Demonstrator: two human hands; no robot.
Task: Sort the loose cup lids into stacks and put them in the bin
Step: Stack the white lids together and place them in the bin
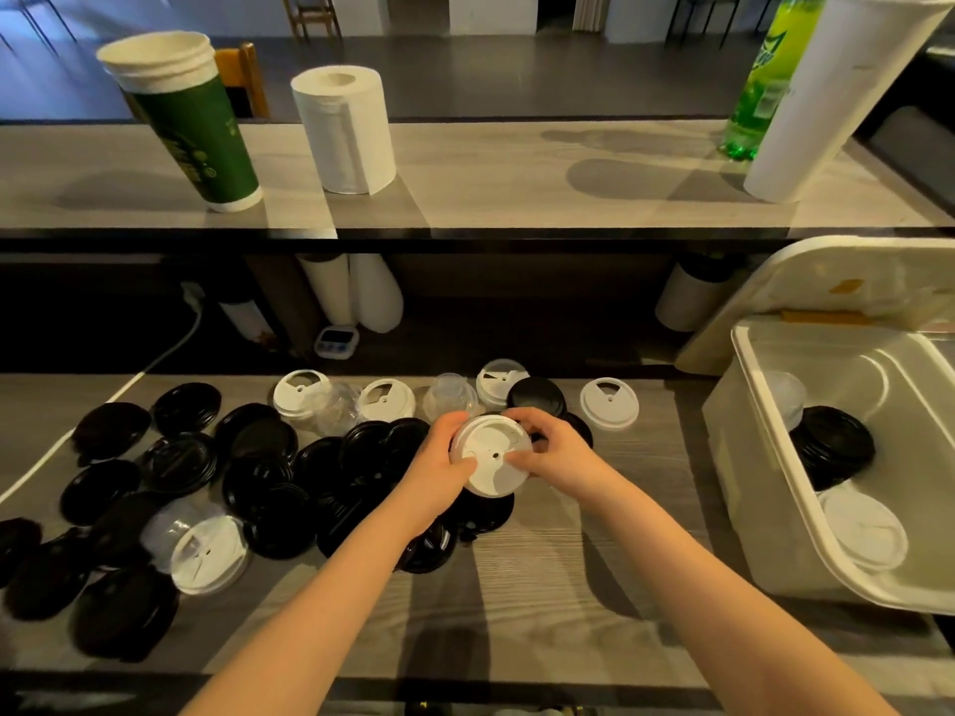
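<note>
The left hand and right hand both pinch a white lid by its edge, above the worktop. A few lids sit in the bin on the right. Many black lids and some white ones lie loose, so most of the job is left.

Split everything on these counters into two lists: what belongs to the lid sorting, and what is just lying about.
Belongs to the job:
held white lid, gripped by left hand and right hand
loose black lids
loose white lids
clear dome lids
bin holding a black stack

Lying about:
green cups
paper towel roll
green bottle
white cups
timer
cable
</note>
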